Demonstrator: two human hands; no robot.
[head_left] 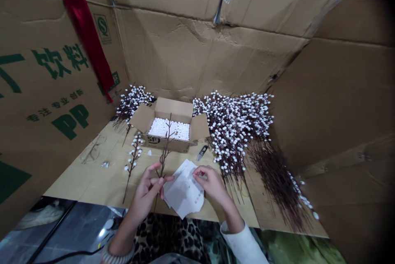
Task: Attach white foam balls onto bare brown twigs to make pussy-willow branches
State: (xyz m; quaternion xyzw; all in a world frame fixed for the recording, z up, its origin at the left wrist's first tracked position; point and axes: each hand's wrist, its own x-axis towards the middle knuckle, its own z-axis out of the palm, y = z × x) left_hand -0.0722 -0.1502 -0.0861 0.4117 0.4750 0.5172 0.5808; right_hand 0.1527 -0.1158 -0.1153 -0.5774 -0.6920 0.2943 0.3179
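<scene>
My left hand (144, 192) grips a thin brown twig (165, 151) upright near its lower end, with the fingers stretched toward the paper. My right hand (210, 182) pinches the edge of a stack of white paper sheets (182, 190), which have small marks printed on them. The stack lies between my hands, and its lower part is bent or folded. Just beyond the left hand, a twig with white foam buds (133, 161) lies on the cardboard work surface (92, 184). A pair of small snips (201, 153) lies beyond the right hand.
An open cardboard box (163, 142) full of white foam balls stands at the back. Large heaps of white-budded branches (234, 128) and dark stems (277, 186) lie to the right, with another heap (132, 101) at back left. Cardboard walls rise behind and beside them.
</scene>
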